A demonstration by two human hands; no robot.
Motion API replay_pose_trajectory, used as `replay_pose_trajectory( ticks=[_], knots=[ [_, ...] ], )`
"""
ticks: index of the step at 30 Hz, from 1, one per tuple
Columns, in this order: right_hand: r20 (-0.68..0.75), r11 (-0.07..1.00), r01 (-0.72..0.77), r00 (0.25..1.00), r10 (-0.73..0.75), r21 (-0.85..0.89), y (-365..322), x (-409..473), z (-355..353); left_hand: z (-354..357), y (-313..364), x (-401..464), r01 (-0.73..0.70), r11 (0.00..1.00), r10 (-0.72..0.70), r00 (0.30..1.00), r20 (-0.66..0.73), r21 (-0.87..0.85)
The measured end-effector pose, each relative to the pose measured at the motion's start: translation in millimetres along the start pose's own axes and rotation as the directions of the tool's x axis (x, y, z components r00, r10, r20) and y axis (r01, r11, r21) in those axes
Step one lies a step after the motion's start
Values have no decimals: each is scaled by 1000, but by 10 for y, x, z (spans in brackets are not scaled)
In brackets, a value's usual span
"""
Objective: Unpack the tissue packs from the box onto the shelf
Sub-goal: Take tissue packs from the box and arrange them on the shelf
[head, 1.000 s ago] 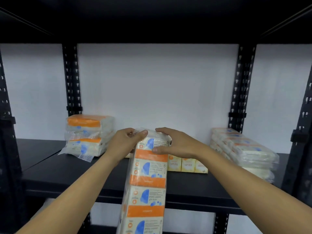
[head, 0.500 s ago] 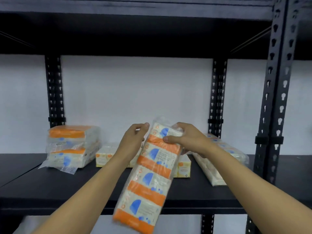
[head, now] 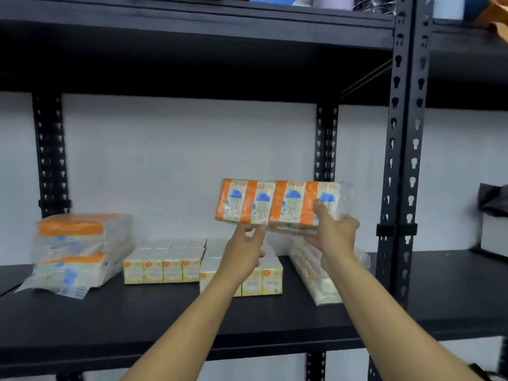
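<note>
Holding a long tissue pack (head: 280, 205) level in the air, both hands reach up in front of a black metal shelf (head: 192, 320). The right hand (head: 334, 233) grips the pack's right end, thumb curled over the printed orange-and-blue front and fingers wrapped behind. The left hand (head: 246, 250) supports the lower edge near the pack's left part, fingertips curled up against the wrapper from below. The pack hangs clear of the shelf board, turned on its side with its orange bands running upright.

Directly below and behind the left hand stand rows of small pale yellow packets (head: 176, 264) on the dark board. Under the right hand lies a flat stack of wrapped packs (head: 316, 273), angled toward the back. Far to the left of both hands sits a taller pile of wrapped packs (head: 79, 251) with loose plastic trailing at its base.

Behind everything is a plain white wall (head: 178, 160), crossed by perforated black uprights (head: 402, 166). Another black shelf board (head: 192, 26) runs overhead, carrying a few blurred items at the very top edge. Right of the hands, past the front upright, a neighbouring bay holds a dark bag-like shape (head: 493, 202).
</note>
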State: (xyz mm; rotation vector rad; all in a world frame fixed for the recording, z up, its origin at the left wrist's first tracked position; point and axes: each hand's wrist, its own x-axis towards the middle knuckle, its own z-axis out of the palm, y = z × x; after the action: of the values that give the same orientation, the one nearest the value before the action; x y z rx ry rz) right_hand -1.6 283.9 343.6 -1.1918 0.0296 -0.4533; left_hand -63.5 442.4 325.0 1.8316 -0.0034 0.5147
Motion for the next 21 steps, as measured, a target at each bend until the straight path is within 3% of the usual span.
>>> replay_pose_trajectory(
  ticks=[4,7,13,17,21],
  knots=[
    [31,986,-115,993,112,119,137,-186,-60,393,25,168,71,927,-56,997,51,-368],
    [76,995,-96,992,96,-7,208,-258,-136,583,-12,349,69,850,-47,997,56,-522],
    [108,963,-5,994,35,-268,273,-39,-389,751,-9,680,68,872,-50,997,50,-485],
    [79,904,164,986,-144,-395,150,29,-506,857,46,846,62,884,-26,996,83,-464],
    [220,747,297,954,-204,-594,115,83,-526,965,-3,1030,85,902,-30,990,135,-423]
  ],
)
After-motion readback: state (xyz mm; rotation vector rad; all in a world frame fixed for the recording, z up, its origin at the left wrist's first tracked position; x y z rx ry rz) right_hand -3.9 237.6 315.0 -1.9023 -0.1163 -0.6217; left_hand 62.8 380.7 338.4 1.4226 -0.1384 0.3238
